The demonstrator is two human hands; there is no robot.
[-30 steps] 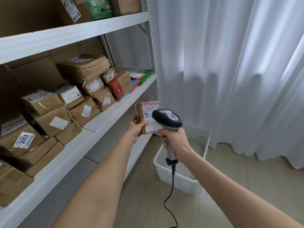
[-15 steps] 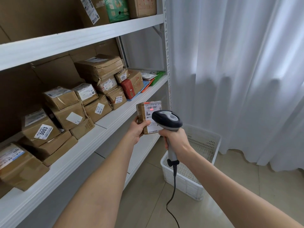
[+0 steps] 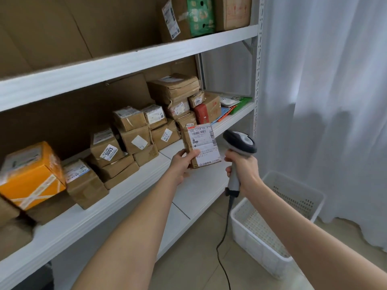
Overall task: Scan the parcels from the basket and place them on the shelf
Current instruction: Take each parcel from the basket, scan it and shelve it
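Observation:
My left hand (image 3: 181,164) grips a small brown parcel (image 3: 202,144) with a white shipping label facing me, held in front of the middle shelf (image 3: 125,191). My right hand (image 3: 243,170) holds the grey handheld scanner (image 3: 239,141) by its handle, just right of the parcel, its head now apart from the label. The scanner's black cord hangs down to the floor. The white plastic basket (image 3: 247,233) stands on the floor at the lower right and no parcel shows inside it.
The middle shelf holds several brown parcels (image 3: 134,130), an orange box (image 3: 31,174) at the left and flat colourful packets (image 3: 234,103) at its far right end. Bare shelf board lies along the front edge. The top shelf (image 3: 129,59) carries boxes. A white curtain (image 3: 324,80) hangs at the right.
My view has swung left toward the shelf. The parcel has moved left and up, away from the scanner head, and the red scan light on its label is gone.

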